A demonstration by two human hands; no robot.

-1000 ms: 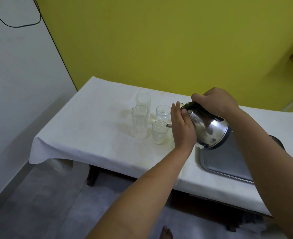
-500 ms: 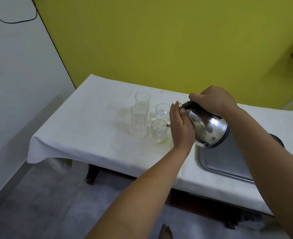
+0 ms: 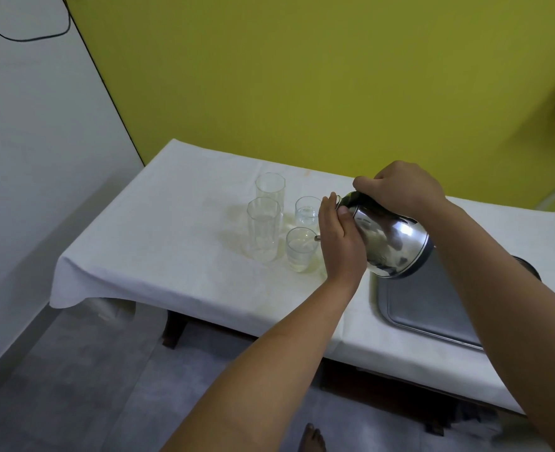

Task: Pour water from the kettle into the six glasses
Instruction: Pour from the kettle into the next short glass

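Observation:
A shiny steel kettle (image 3: 390, 243) is tipped to the left over the table, spout end towards the glasses. My right hand (image 3: 400, 187) grips it from above at the handle. My left hand (image 3: 339, 243) presses flat against its front by the spout, thumb on the metal. Left of that hand stand two tall glasses (image 3: 270, 187) (image 3: 263, 230) and two short glasses (image 3: 307, 210) (image 3: 300, 249), each short one with a little water. My left hand hides the spout tip and whatever stands behind it.
A white cloth covers the table (image 3: 171, 239), with faint stains around the glasses. A steel tray (image 3: 416, 308) lies under the kettle at the right, with a dark round object (image 3: 530, 269) beyond my right forearm. White wall at left, yellow wall behind.
Both hands and the kettle keep almost the same pose over the glasses. Only the view has shifted slightly.

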